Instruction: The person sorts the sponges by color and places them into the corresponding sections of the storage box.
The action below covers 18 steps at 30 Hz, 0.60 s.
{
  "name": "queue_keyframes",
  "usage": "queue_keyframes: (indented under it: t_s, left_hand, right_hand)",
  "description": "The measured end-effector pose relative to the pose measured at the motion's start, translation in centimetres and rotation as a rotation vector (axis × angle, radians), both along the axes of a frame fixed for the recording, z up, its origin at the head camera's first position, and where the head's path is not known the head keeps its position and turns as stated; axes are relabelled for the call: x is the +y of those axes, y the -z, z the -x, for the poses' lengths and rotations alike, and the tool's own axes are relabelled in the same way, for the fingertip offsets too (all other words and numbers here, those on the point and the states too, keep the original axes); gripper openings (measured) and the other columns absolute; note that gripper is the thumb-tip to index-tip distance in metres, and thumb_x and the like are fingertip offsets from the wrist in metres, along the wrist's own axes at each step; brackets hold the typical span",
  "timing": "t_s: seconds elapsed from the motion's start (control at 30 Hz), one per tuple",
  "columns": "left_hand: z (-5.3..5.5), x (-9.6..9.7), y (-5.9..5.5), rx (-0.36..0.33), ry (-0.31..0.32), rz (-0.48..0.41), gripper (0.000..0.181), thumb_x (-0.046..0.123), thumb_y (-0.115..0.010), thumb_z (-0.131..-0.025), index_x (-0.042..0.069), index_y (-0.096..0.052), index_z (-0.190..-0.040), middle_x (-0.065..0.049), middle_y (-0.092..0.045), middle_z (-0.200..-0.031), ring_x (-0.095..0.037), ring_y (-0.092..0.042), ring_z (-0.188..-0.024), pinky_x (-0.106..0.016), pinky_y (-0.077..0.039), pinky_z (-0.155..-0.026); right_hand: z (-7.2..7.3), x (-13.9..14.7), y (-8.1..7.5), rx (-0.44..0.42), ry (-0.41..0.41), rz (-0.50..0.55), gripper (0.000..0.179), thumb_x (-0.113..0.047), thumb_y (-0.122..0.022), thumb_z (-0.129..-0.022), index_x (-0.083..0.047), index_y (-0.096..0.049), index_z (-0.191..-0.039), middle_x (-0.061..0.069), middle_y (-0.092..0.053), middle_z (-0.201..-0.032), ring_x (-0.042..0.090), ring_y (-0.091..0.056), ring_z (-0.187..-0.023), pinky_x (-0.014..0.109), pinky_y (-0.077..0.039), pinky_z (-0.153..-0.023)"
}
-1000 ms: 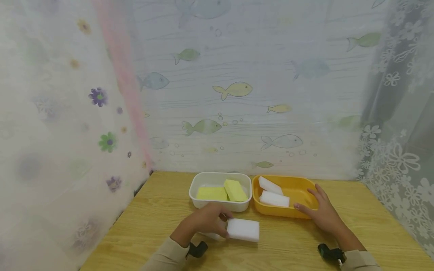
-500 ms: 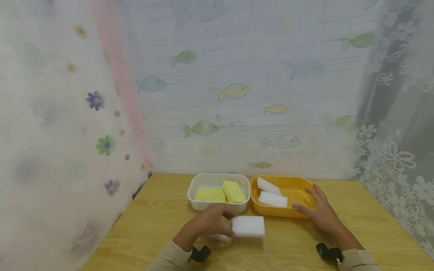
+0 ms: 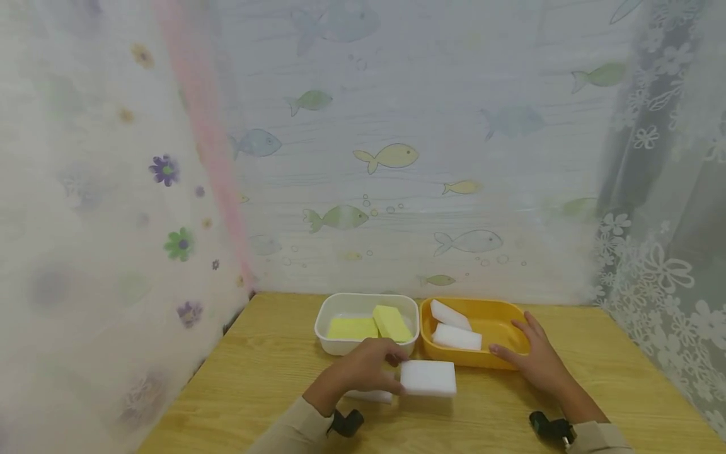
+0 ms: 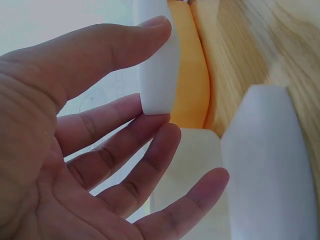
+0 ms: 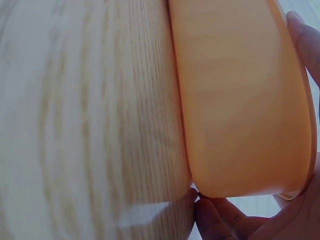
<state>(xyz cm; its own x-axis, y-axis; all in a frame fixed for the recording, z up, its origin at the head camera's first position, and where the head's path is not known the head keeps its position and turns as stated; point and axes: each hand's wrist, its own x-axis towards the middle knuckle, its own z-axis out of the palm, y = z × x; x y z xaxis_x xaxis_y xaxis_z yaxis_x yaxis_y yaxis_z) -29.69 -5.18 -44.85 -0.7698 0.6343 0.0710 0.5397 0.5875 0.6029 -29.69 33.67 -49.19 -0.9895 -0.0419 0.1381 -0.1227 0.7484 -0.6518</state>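
Observation:
My left hand (image 3: 368,367) pinches a white sponge block (image 3: 429,378) by its left end, thumb against fingertips, raised above the table before the orange tub (image 3: 462,357). In the left wrist view thumb and fingers hold the end of that block (image 4: 159,80). Below this hand a second white sponge (image 3: 371,396) lies on the table, partly hidden by it. My right hand (image 3: 541,366) grips the orange tub's right end, thumb at the near rim. Two white sponges (image 3: 456,337) lie in the tub's left part.
Touching or close beside the orange tub on its left stands a white tub (image 3: 334,346) with two yellow sponges (image 3: 391,323). Both stand near the back of the wooden table (image 3: 249,378). A fish-patterned curtain (image 3: 397,189) hangs behind, with a flowered sheet (image 3: 113,252) at left.
My left hand has carried the white sponge block to the right, uncovering more of the sponge lying on the table. The right hand stays at the orange tub.

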Motion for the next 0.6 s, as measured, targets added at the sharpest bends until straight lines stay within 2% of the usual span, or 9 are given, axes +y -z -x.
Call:
queue_keyframes:
  t_s: [0.33,0.6]
  left_hand:
    - [0.6,2.2,-1.1,0.083,-0.016,-0.005,0.052,0.037,-0.095,-0.074,0.017,-0.076,-0.118,0.012,-0.071,-0.113,-0.005,-0.066,-0.1,-0.02,-0.053,-0.084]
    - [1.3,3.8,-1.6,0.134,-0.096,-0.018,0.058,0.045,-0.094,-0.073,0.016,-0.076,-0.121,0.013,-0.071,-0.109,-0.008,-0.064,-0.1,-0.021,-0.052,-0.081]
  right_hand:
    - [0.0,0.0,0.0,0.004,0.0,0.016,0.1,-0.057,-0.068,-0.095,0.004,-0.023,-0.161,0.027,0.009,-0.171,0.065,-0.013,-0.147,0.083,-0.025,-0.104]
    - [-0.2,-0.1,-0.3,0.003,-0.005,0.006,0.1,-0.057,-0.066,-0.096,0.005,-0.023,-0.161,0.029,0.009,-0.17,0.064,-0.013,-0.147,0.083,-0.025,-0.104]
